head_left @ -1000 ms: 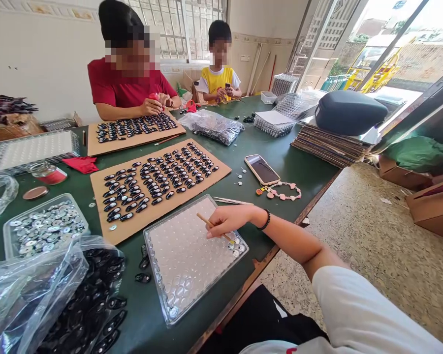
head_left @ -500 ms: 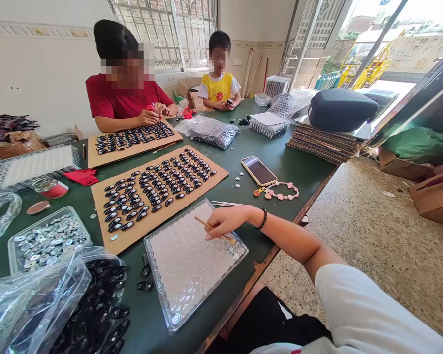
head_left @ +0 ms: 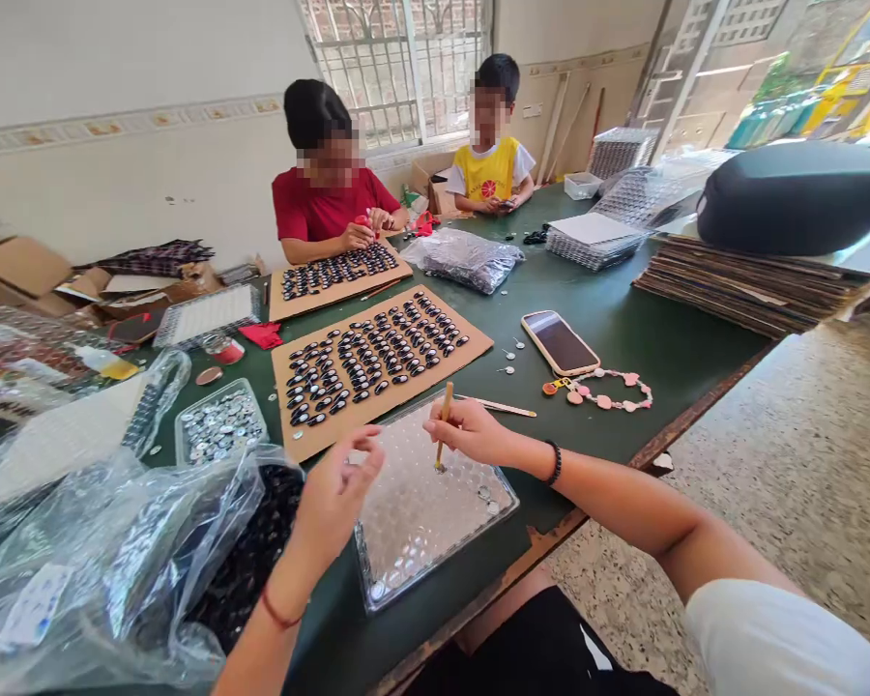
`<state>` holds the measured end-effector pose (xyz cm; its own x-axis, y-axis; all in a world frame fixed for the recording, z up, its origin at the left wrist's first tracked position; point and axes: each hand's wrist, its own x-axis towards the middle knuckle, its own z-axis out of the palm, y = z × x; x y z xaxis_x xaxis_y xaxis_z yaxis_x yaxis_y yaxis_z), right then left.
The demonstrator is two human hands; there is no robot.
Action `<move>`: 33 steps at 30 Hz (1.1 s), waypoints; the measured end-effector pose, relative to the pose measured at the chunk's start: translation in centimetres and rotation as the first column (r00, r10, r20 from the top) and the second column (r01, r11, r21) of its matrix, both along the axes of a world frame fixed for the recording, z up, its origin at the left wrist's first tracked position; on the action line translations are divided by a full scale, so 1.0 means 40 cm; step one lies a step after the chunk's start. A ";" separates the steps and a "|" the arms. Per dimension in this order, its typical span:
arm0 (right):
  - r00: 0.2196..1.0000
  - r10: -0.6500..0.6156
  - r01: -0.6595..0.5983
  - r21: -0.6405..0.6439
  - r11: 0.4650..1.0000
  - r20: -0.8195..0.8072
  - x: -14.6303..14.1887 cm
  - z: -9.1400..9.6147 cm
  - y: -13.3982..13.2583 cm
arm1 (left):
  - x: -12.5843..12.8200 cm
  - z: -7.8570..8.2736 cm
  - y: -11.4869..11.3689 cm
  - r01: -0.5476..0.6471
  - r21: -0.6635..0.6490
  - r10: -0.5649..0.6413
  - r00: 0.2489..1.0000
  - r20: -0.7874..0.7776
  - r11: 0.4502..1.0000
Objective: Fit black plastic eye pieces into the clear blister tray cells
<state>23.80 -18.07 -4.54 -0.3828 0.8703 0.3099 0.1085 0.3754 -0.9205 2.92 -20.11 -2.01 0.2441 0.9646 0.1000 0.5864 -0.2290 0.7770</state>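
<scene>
My right hand (head_left: 475, 432) is closed around a thin wooden stick (head_left: 446, 411), held nearly upright. Its lower tip meets a small shiny round piece (head_left: 440, 468) on the clear plastic tray (head_left: 413, 503). Two more round pieces (head_left: 487, 499) lie at the tray's right corner. My left hand (head_left: 340, 488) hovers by the tray's left edge, fingers apart and loosely curved, with nothing visible in it. Left of it, a plastic bag (head_left: 137, 541) spills black glossy pieces (head_left: 253, 541). A tub (head_left: 221, 423) holds many flat metal discs.
Cardboard sheets (head_left: 311, 440) carry rows of black pieces with pale centres. A phone (head_left: 562, 343) with a beaded strap (head_left: 609, 390) lies right of them. A person in red (head_left: 319, 208) and another in yellow (head_left: 489, 169) sit across the table. Stacked cardboard (head_left: 739, 285) stands at right.
My left hand has come into view beside the tray. The stick in my right hand has gone from slanted to nearly upright, its tip now on the tray. The view has turned left.
</scene>
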 end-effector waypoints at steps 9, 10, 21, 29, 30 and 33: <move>1.000 0.008 -0.012 0.184 0.983 0.023 -0.029 -0.021 -0.047 | 0.041 -0.060 -0.061 0.125 -0.097 -0.130 0.990 -0.054 0.987; 1.000 0.010 -0.012 0.189 0.982 0.011 -0.031 -0.022 -0.047 | 0.041 -0.062 -0.061 0.121 -0.094 -0.125 0.991 -0.047 0.988; 0.983 0.029 -0.024 0.030 0.999 -0.180 -0.036 -0.025 -0.055 | 0.047 -0.081 -0.067 -0.005 -0.170 0.019 0.997 0.079 0.986; 0.941 0.006 -0.071 -0.182 0.981 -0.337 -0.031 -0.023 -0.038 | 0.044 -0.101 -0.065 0.000 -0.127 0.005 0.999 0.038 0.992; 0.933 -0.004 -0.071 -0.196 0.978 -0.361 -0.029 -0.023 -0.035 | 0.044 -0.102 -0.068 0.013 -0.112 -0.014 1.000 -0.013 0.994; 0.922 -0.008 -0.084 -0.218 0.972 -0.388 -0.027 -0.024 -0.031 | 0.046 -0.098 -0.075 0.071 -0.059 -0.078 0.989 -0.124 0.996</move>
<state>22.73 -19.33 -5.49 -0.3081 0.9215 0.2364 -0.2801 0.1496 -0.9482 4.74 -23.10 -5.91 0.3229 0.9463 0.0117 0.6630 -0.2351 0.7107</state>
